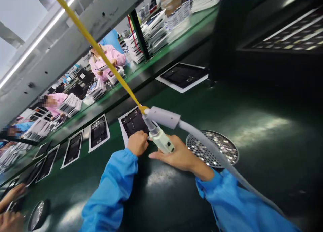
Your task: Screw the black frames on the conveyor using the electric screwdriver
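Observation:
My right hand (185,154) is wrapped about the pale cream body of what looks like an electric screwdriver (163,140), its thumb stretched leftward below it. The tool's lower end is hidden. Beside it, my left hand (137,143) is closed with fingers curled at the near edge of an opened tablet (135,122) on a white sheet. What those fingers pinch, if anything, cannot be made out. From the tool's top run a yellow strap (101,52) going up and a thick grey cable (209,143) passing over my right forearm.
A round perforated dish (237,156) of small shiny parts stands right of my hand. More opened tablets (99,132) line the green bench to the left. Another tablet (184,74) lies farther back. At lower left are a co-worker's hands (12,198) and a small dish (36,216).

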Demonstrator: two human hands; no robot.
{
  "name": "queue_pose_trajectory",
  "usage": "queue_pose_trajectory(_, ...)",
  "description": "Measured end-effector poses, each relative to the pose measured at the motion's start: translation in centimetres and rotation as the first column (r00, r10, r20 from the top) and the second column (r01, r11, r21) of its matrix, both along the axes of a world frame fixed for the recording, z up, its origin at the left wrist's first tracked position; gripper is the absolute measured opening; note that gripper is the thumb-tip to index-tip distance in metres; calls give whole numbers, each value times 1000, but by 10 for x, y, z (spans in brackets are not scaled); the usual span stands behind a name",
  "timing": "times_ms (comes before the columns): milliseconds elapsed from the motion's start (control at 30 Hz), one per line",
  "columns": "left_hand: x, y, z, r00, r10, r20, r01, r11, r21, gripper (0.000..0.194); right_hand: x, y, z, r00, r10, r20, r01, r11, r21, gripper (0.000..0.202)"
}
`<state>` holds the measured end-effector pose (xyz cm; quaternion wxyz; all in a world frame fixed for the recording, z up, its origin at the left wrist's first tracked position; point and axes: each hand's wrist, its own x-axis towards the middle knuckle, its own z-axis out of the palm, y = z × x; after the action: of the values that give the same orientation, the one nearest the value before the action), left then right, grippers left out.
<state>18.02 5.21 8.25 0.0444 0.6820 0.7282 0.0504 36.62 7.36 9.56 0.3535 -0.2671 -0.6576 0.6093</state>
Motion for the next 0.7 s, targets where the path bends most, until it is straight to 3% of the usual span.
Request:
queue_pose_trajectory(167, 41, -60, -15, 956, -217, -199, 199, 974, -110, 17, 19, 11, 0, 983, -178, -41, 178, 984, 6, 25)
queue_pose_trajectory(333, 60, -94, -36, 953, -298, -48, 300, 953, 43, 19, 36, 28, -2, 924, -378, -59, 377, 926, -20, 23)
queue_pose_trajectory(500, 50, -100, -50, 955, -280, 102, 245, 933, 264, 25, 46, 46, -10, 896, -425, -128, 427, 904, -13, 22)
queue_pose_trajectory(700, 36, -85, -55, 922, -386, -17, 374, 879, 294, 36, 49, 57, -20, 844, -501, -193, 509, 861, -9, 22)
